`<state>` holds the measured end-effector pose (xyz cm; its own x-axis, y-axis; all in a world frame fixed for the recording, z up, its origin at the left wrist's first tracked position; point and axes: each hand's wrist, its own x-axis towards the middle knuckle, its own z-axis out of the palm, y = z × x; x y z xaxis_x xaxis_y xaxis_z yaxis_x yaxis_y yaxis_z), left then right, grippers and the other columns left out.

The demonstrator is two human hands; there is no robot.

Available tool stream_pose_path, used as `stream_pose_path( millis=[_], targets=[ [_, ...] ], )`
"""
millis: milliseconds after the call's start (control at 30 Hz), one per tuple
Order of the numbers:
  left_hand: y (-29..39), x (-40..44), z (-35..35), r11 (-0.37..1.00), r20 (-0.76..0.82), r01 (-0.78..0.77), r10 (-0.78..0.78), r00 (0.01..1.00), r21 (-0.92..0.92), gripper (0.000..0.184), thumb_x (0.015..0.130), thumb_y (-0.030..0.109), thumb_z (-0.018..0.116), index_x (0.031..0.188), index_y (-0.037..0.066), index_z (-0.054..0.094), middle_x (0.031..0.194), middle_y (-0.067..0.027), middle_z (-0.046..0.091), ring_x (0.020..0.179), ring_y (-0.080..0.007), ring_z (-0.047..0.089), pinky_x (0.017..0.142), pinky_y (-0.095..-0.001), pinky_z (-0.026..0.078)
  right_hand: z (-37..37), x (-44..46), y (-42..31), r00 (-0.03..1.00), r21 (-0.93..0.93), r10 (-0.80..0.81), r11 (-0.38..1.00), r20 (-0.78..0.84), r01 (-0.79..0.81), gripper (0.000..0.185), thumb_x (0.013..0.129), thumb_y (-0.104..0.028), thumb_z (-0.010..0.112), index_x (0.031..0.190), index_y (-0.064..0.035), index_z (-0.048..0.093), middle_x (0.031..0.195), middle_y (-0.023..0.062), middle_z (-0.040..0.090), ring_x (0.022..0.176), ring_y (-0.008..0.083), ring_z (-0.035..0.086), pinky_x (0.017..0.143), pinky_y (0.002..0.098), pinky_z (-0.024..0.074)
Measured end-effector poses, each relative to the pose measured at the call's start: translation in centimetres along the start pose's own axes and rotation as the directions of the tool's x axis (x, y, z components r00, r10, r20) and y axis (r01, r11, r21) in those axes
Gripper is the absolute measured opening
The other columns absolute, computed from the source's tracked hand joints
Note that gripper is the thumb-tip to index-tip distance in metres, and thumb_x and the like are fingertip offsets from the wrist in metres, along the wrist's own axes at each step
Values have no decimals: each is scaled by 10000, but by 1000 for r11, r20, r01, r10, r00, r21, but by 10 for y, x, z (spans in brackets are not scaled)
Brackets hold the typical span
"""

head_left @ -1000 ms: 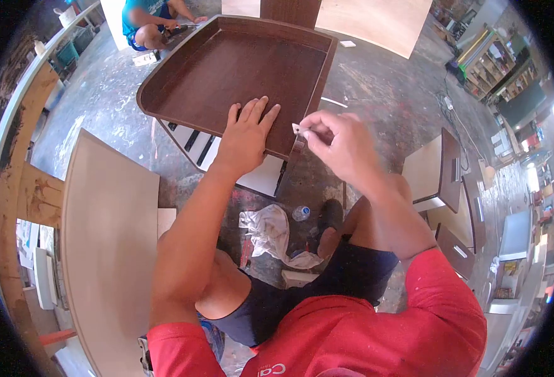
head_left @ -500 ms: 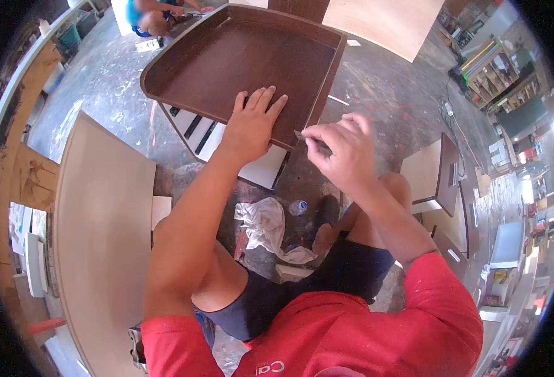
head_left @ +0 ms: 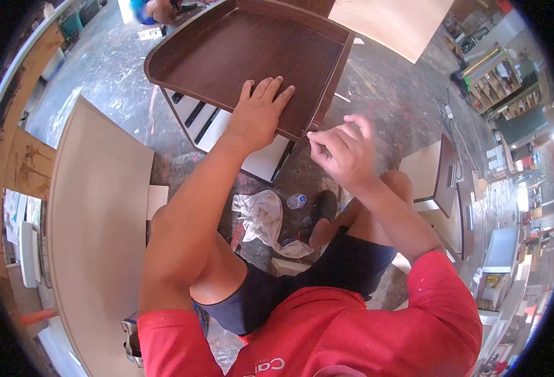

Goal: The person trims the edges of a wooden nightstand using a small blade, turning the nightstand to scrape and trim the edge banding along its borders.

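My left hand [head_left: 256, 120] lies flat with fingers spread on the dark brown, raised-rim top [head_left: 252, 47] of a wooden cabinet. Below that top, white panels [head_left: 216, 132] alternate with black gaps. At the near right corner of the rim, my right hand [head_left: 346, 152] is pinched closed. The small metal blade seen earlier between its thumb and finger is almost wholly hidden now, with the fingertips close to the rim's edge.
A crumpled white cloth [head_left: 261, 217] and a plastic bottle [head_left: 296, 201] lie on the floor. A large pale board [head_left: 98, 220] stands at left. Brown-fronted drawers [head_left: 445, 169] are at right. Another person [head_left: 157, 11] is at the far left, beyond a pale sheet [head_left: 393, 25] at the back.
The view has shifted slightly. My right hand has turned a little at the corner, and the blade is less visible. My left hand stays flat on the top.
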<state>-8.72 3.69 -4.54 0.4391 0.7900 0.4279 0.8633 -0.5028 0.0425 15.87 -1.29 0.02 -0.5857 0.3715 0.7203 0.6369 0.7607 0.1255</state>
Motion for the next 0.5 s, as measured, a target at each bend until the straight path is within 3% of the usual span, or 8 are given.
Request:
stream_pose_path(
  millis=[133, 233, 500],
  targets=[
    [1, 0, 0, 1000, 6, 9, -8, 1000, -8, 871, 888, 110, 777, 1698, 105, 456, 1719, -190, 461, 1608, -354, 406, 1314, -594, 274, 1, -1, 1, 999, 16, -5, 1000, -36, 5, 258, 798, -62, 909, 984, -179, 773, 813, -38, 728, 770, 159, 691, 996, 461, 518],
    [2, 0, 1, 1000, -11, 18, -18, 1000, -2, 958, 832, 84, 834, 1703, 125, 439, 1726, -180, 454, 1604, -369, 418, 1307, -578, 300, 5, -9, -1, 998, 41, -28, 999, 58, 25, 233, 842, -114, 895, 1023, -182, 765, 792, -30, 735, 805, 165, 715, 1037, 459, 501],
    [3, 0, 1, 999, 23, 22, -23, 999, 27, 960, 850, 117, 838, 1715, 135, 420, 1731, -175, 447, 1607, -364, 415, 1316, -579, 290, 9, -10, -6, 999, 36, 11, 999, 39, -12, 234, 811, -77, 900, 983, -173, 774, 792, -29, 730, 768, 168, 708, 1000, 452, 512]
  ],
)
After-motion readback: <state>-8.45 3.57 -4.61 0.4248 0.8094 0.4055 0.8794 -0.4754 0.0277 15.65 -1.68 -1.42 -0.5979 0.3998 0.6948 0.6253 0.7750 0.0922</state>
